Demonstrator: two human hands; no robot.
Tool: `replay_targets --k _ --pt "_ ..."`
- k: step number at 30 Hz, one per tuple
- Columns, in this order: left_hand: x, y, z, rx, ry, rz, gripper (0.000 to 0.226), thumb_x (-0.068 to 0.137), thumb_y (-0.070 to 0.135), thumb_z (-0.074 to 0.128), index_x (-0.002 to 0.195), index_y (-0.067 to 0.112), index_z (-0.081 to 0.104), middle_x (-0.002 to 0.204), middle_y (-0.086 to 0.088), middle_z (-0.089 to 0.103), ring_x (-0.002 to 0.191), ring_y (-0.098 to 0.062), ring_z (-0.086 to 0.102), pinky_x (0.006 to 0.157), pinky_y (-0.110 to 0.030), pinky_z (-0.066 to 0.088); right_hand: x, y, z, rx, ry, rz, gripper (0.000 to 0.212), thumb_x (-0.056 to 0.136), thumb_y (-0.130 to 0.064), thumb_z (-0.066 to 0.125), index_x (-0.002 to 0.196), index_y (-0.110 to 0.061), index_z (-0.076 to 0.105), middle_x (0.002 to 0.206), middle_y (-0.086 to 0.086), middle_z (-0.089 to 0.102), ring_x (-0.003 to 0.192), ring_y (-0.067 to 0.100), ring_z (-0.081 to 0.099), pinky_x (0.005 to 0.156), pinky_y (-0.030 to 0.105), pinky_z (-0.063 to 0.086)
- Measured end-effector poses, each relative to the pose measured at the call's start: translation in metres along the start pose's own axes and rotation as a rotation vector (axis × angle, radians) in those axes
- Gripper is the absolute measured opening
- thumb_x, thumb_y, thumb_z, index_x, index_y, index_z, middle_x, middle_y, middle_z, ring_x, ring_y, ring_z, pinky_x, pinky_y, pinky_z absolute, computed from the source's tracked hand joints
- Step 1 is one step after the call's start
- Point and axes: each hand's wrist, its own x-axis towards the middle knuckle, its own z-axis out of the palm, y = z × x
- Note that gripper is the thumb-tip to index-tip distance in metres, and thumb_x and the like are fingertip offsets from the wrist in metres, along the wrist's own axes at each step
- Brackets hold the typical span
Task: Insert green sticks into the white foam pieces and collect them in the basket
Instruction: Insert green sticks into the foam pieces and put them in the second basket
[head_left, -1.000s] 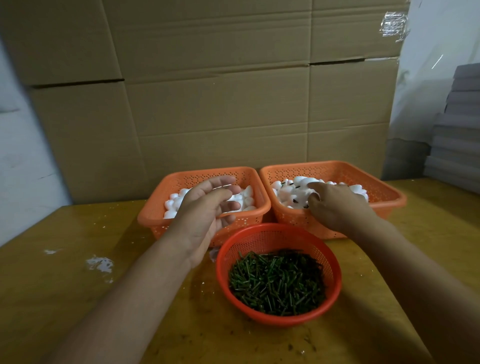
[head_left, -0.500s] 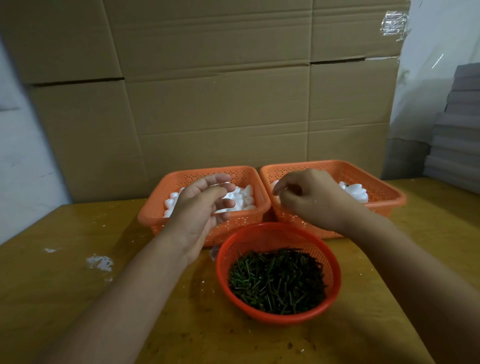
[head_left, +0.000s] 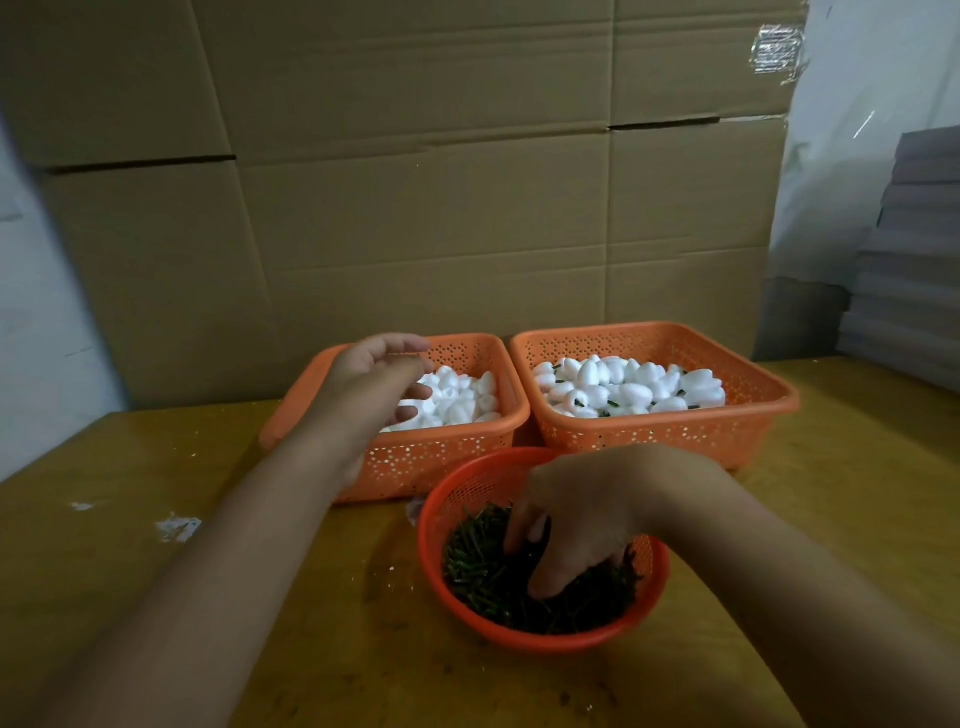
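- Head view: right hand (head_left: 576, 519) digs curled fingers into the green sticks (head_left: 483, 566), grasp unclear.
- Left hand (head_left: 371, 387) hovers loose, apparently empty, over foam pieces (head_left: 457, 395), likely ready to pick.

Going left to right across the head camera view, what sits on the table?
White scraps on the table → left hand over the left rectangular basket of plain foam pieces → right rectangular basket of foam pieces with sticks.
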Motion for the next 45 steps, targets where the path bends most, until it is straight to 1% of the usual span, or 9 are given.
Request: replay_targets --k 4,9,13,17,19,23,30,34,45 --pt "0.034 0.0 -0.004 0.439 -0.061 0.047 0.026 0.091 0.009 0.061 0.11 0.026 0.066 0.109 0.002 0.067 0.098 -0.013 0.065 0.084 -0.032 0.053 0.002 0.0 0.001 -0.018 0.004 0.012 0.052 0.082 -0.043 0.073 0.131 -0.036 0.06 0.13 -0.005 0.058 0.081 0.026 0.073 0.06 0.027 0.059" --pt "0.07 -0.007 -0.003 0.865 -0.163 0.093 0.044 0.091 0.005 0.062 0.132 0.02 0.059 0.139 -0.002 0.058 0.126 -0.016 0.054 0.09 -0.023 0.038 0.003 0.0 0.002 -0.056 0.012 0.005 0.049 0.081 -0.044 0.073 0.128 -0.036 0.062 0.126 -0.006 0.061 0.078 0.026 0.074 0.062 0.031 0.06" --pt "0.085 -0.021 0.003 1.032 -0.315 0.053 0.048 0.095 0.009 0.059 0.141 0.022 0.054 0.149 -0.001 0.051 0.135 -0.019 0.048 0.105 -0.028 0.039 0.004 0.001 0.003 -0.076 0.012 -0.015 0.048 0.08 -0.045 0.073 0.126 -0.036 0.063 0.122 -0.003 0.064 0.093 0.028 0.072 0.081 0.042 0.061" --pt "0.09 -0.031 0.007 1.186 -0.446 -0.003 0.051 0.098 0.015 0.056 0.147 0.028 0.047 0.153 -0.004 0.045 0.135 -0.025 0.047 0.11 -0.04 0.04 0.004 0.001 0.002 -0.053 0.002 -0.009 0.048 0.081 -0.043 0.073 0.127 -0.034 0.063 0.123 -0.003 0.063 0.083 0.028 0.073 0.069 0.036 0.062" --pt "0.091 -0.031 0.007 1.207 -0.468 0.001 0.049 0.096 0.015 0.057 0.144 0.026 0.05 0.149 -0.005 0.049 0.131 -0.026 0.051 0.106 -0.041 0.044 0.005 0.001 0.002 -0.046 0.003 -0.005 0.048 0.082 -0.043 0.073 0.127 -0.033 0.062 0.123 -0.002 0.062 0.081 0.029 0.073 0.064 0.034 0.06" --pt "0.093 -0.031 0.006 1.259 -0.497 0.021 0.042 0.088 0.012 0.067 0.129 0.014 0.062 0.131 -0.008 0.062 0.117 -0.026 0.06 0.095 -0.04 0.05 0.008 0.001 0.003 -0.048 0.009 -0.008 0.047 0.082 -0.043 0.073 0.127 -0.031 0.062 0.122 -0.001 0.063 0.085 0.03 0.073 0.069 0.038 0.062" --pt "0.092 -0.036 -0.004 1.248 -0.477 0.051 0.024 0.081 0.02 0.078 0.093 0.035 0.064 0.114 0.002 0.06 0.101 -0.017 0.059 0.085 -0.03 0.05 0.008 0.002 0.004 -0.042 0.018 -0.003 0.048 0.083 -0.044 0.072 0.128 -0.031 0.061 0.122 -0.002 0.062 0.08 0.028 0.073 0.065 0.036 0.061" --pt "0.09 -0.035 -0.008 1.18 -0.457 0.091 0.023 0.083 0.014 0.074 0.096 0.031 0.066 0.118 0.001 0.062 0.108 -0.018 0.06 0.096 -0.036 0.052 0.009 0.002 0.004 -0.036 0.018 -0.004 0.049 0.083 -0.044 0.073 0.128 -0.031 0.061 0.122 -0.002 0.062 0.082 0.027 0.073 0.065 0.036 0.061" --pt "0.084 -0.037 -0.018 1.119 -0.425 0.128 0.033 0.079 0.017 0.081 0.11 0.022 0.068 0.122 -0.001 0.062 0.112 -0.016 0.059 0.094 -0.031 0.05 0.007 0.001 0.004 -0.038 0.022 0.004 0.05 0.083 -0.045 0.073 0.129 -0.031 0.06 0.125 -0.002 0.059 0.085 0.028 0.073 0.067 0.035 0.061"
